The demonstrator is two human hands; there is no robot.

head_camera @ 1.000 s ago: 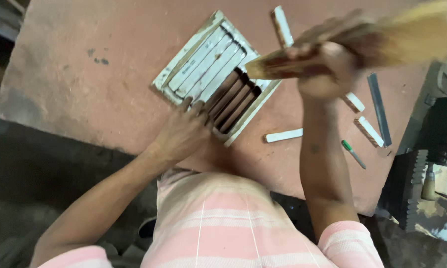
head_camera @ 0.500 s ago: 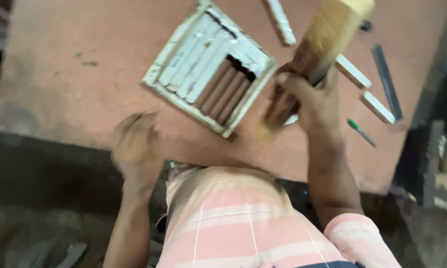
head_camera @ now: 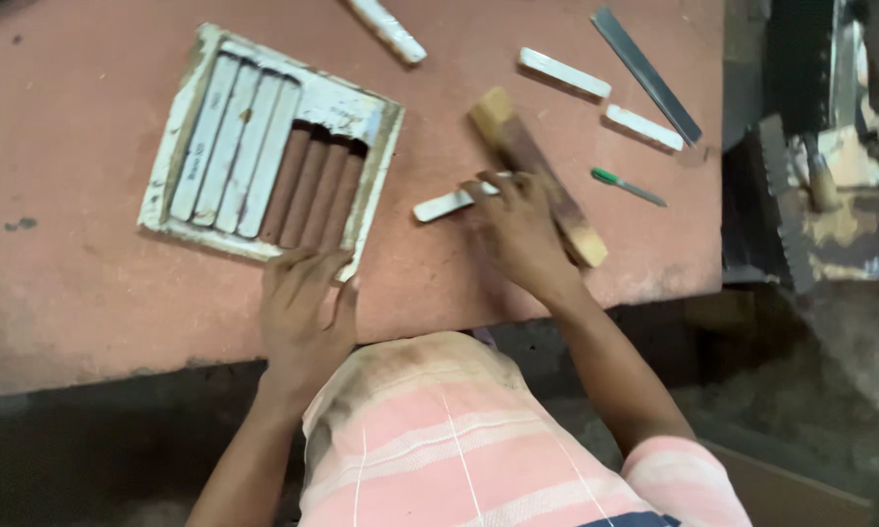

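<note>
A white louvred frame [head_camera: 180, 129] lies on the reddish table [head_camera: 88, 293], with three white slats [head_camera: 232, 146] fitted on its left and bare brown grooves [head_camera: 314, 183] on its right. My left hand [head_camera: 307, 304] rests flat and open at the frame's near right corner, fingertips touching its rim. My right hand [head_camera: 519, 232] lies on the table with its fingers spread over the end of a loose white slat [head_camera: 441, 206]. A wooden block [head_camera: 527, 156] lies on the table against that hand's far side, not gripped.
More loose white slats [head_camera: 564, 73] [head_camera: 642, 127] [head_camera: 388, 27], a long metal strip [head_camera: 646, 73] and a green-handled screwdriver [head_camera: 627, 185] lie at the table's right. Beyond the right edge sit a notched trowel [head_camera: 789, 200] and other tools. The table's near edge runs by my torso.
My right hand has lowered the wooden block from the air onto the table and let go of it. My left hand has moved back up to the frame's corner.
</note>
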